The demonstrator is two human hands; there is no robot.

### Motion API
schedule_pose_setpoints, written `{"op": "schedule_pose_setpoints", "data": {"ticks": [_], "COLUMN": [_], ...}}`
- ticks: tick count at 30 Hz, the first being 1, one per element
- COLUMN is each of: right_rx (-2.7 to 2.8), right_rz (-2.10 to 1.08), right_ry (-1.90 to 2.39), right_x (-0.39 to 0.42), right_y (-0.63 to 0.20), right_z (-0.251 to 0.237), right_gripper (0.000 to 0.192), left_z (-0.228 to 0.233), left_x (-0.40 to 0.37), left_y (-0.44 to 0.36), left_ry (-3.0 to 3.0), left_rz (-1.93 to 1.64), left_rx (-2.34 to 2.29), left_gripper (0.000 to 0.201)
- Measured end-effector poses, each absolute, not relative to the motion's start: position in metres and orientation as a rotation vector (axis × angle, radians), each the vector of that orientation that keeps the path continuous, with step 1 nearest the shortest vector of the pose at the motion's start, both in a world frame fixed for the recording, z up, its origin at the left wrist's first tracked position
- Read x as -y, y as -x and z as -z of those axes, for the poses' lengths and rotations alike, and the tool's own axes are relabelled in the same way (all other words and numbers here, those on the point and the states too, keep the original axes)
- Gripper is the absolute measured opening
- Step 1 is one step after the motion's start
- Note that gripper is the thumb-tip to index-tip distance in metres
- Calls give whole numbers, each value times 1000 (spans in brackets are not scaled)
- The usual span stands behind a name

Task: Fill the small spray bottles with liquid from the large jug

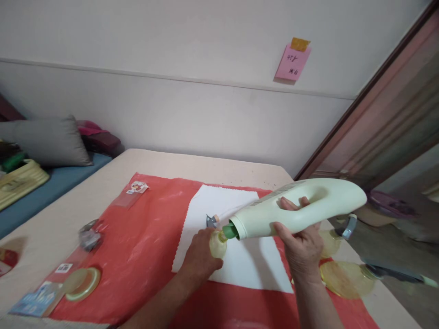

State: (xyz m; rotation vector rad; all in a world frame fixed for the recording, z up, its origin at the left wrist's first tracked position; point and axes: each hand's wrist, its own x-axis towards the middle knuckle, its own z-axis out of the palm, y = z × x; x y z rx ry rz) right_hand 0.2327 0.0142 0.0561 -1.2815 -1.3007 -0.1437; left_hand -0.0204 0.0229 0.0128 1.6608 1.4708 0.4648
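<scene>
My right hand (303,242) is wrapped round the handle of a large pale green detergent bottle (267,217), which lies nearly level with its mouth to the left. The green spout (230,230) in that mouth meets the neck of a small clear yellowish bottle (218,245). Around the small bottle my left hand (202,253) is closed, tilting it a little toward the spout. Whether liquid is flowing I cannot tell. Just behind lies a grey spray pump head (212,221) on a white cloth (236,196) with scalloped edges.
Red plastic sheeting (147,237) covers much of the table (164,160). At right lie a yellowish bottle with a dark nozzle (348,278) and another bottle (329,242) behind it. To the left are a round lid (82,283), clear packets (41,297) and a crumpled dark item (89,236).
</scene>
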Motion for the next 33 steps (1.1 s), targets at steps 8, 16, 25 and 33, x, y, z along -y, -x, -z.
{"op": "schedule_pose_setpoints", "data": {"ticks": [8, 16, 25, 33], "right_rx": [1372, 1396, 1394, 1379], "right_rz": [215, 249, 248, 231], "right_ry": [1239, 1225, 1228, 1247], "right_x": [-14, -13, -13, -13], "right_y": [-232, -230, -233, -233], "right_z": [-58, -60, -58, -59], "right_gripper": [37, 38, 38, 42], "left_z": [-12, -13, -12, -11], "left_x": [-24, -22, -22, -21], "left_y": [20, 20, 20, 20], "left_ry": [-1668, -1667, -1675, -1672], "left_rz": [-459, -437, -438, -469], "left_rx": [-1465, -1469, -1462, -1453], "left_gripper": [78, 78, 79, 80]}}
